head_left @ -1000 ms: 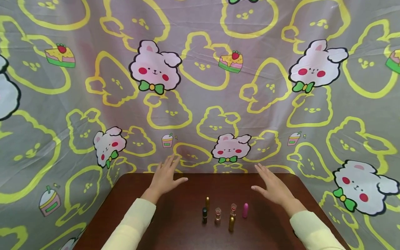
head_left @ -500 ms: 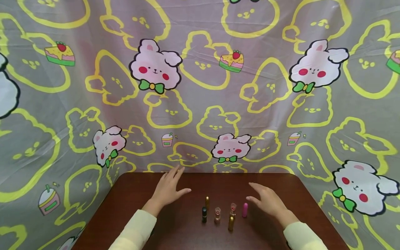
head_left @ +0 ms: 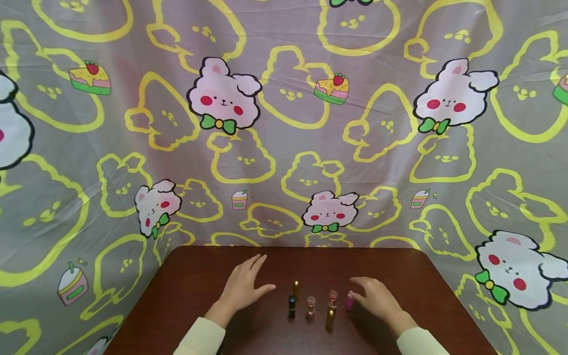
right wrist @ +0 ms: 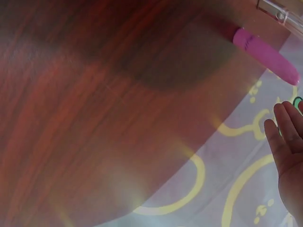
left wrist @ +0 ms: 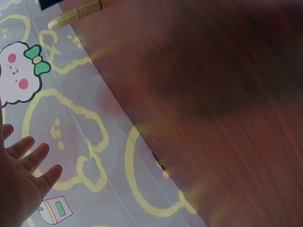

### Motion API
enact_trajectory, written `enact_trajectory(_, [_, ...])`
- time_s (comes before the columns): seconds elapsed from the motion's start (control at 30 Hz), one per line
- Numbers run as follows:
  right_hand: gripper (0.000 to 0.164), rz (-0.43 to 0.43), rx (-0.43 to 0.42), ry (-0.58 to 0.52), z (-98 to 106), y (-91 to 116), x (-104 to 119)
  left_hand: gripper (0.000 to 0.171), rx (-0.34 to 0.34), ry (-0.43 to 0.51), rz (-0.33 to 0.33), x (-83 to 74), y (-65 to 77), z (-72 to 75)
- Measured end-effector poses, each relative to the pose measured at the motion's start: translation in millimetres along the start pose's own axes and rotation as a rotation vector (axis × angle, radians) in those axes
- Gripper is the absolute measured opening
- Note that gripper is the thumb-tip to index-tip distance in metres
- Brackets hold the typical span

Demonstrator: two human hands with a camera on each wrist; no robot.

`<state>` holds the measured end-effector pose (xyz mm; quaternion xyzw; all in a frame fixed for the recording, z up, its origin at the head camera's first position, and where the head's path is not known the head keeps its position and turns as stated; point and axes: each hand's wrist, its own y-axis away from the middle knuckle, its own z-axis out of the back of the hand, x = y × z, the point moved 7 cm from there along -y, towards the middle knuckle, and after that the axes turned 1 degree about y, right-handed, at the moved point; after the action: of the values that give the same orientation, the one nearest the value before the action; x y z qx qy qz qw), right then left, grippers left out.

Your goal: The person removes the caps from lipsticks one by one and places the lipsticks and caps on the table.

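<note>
Several lipsticks stand upright in a loose group on the table. My right hand [head_left: 379,298] is held over the right side, its thumb tip right at the pink lipstick tube [head_left: 349,302]. In the right wrist view the fingers [right wrist: 284,127] are straight, with the pink tube [right wrist: 265,54] beyond them. My left hand [head_left: 241,286] hovers left of the group with fingers spread and holds nothing. Nearest to it are the black lipstick [head_left: 291,307] and a gold tube [head_left: 296,289]. Two clear-capped lipsticks [head_left: 310,308] and a second gold tube [head_left: 330,321] stand between the hands.
The dark brown wooden table [head_left: 199,268] has rounded far corners. A grey curtain [head_left: 284,148] printed with yellow outlines and white rabbits hangs behind it and along both sides.
Both hands have come down and nearer to the person. The right hand has also moved left, from well apart to the pink tube. The lipsticks have stayed in place.
</note>
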<state>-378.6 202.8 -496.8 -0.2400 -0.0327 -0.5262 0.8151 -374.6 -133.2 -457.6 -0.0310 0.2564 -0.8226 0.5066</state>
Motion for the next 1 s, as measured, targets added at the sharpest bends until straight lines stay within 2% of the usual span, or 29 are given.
enact_trajectory(0.2, [0.033, 0.01, -0.042, -0.01, -8, 5, 1, 0.082, 0.02, 0.027, 0.019, -7.6, 11.2, -7.9])
enact_trajectory(0.37, [0.03, -0.009, -0.087, -0.04, -13, 7, -2, 0.081, 0.038, 0.061, 0.036, -8.0, 18.9, -18.9])
enact_trajectory(0.6, [0.023, -0.043, -0.087, -0.054, -20, 10, -5, 0.08, 0.045, 0.09, 0.038, -12.3, 30.3, -30.2])
enact_trajectory(0.77, [0.018, -0.045, -0.103, -0.069, -21, 10, -5, 0.079, 0.039, 0.109, 0.042, -15.4, 33.5, -34.4])
enact_trajectory(1.0, [0.018, -0.093, -0.117, -0.108, -22, 13, -8, 0.078, 0.037, 0.146, 0.051, -21.4, 36.2, -38.5])
